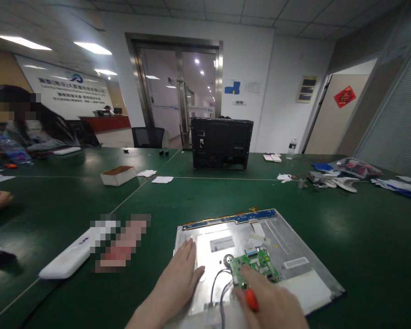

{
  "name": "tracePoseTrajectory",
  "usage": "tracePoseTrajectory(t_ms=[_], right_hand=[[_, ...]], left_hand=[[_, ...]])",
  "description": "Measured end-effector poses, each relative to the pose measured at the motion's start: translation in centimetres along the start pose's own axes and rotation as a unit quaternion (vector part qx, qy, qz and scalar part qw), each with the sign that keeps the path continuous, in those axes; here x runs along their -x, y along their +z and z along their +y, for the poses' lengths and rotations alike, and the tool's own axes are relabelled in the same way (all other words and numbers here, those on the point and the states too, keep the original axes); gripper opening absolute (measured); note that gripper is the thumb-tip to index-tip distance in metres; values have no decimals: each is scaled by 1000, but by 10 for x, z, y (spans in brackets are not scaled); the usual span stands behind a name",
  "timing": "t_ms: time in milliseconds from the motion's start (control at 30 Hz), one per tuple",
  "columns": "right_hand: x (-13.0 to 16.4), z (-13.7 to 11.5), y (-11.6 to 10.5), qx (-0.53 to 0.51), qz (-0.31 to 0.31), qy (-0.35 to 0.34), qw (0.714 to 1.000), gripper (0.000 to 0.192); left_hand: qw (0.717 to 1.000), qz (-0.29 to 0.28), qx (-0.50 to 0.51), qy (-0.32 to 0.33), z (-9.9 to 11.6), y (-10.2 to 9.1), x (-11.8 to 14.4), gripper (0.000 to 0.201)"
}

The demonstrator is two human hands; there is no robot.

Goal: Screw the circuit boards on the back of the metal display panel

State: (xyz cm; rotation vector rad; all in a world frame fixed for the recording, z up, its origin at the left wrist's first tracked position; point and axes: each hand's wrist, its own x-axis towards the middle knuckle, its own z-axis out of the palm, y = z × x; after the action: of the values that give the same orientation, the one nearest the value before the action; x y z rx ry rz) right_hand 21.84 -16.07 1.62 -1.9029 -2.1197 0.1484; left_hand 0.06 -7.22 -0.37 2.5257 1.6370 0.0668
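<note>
Left hand point(181, 274) flat, fingers spread, pressing the metal panel point(287, 237) lying on the green table point(363, 237). Right hand point(270, 301) closed round a red-handled screwdriver point(251, 299), tip hidden at the green circuit board point(256, 267) mid-panel. Best kept upright, pressed gently, clear of the grey wires point(219, 283)

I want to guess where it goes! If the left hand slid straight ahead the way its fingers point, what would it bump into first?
The left hand lies flat on the metal panel, fingers pointing away and slightly right. Sliding on, it would probably reach the grey label first, then the blue strip at the far edge. Depth is hard to judge.
</note>
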Motion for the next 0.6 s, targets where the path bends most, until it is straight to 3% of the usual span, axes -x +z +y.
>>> tracePoseTrajectory(t_ms=[100,200,267,367,600], right_hand=[[-9,58,-17,55,-14,130,990,40],[-10,101,-11,75,-22,169,983,43],[-7,114,-3,75,-45,189,978,48],[-3,113,6,74,-58,184,978,51],[-2,78,18,59,-52,179,981,45]], left_hand=[[1000,3,-5,-3,-9,0,2,66],[1000,14,5,-6,-18,1,2,64],[1000,12,4,-8,-22,0,0,62],[1000,-9,-20,-14,-25,-6,-6,59],[995,-40,-69,-60,-32,-20,-23,57]])
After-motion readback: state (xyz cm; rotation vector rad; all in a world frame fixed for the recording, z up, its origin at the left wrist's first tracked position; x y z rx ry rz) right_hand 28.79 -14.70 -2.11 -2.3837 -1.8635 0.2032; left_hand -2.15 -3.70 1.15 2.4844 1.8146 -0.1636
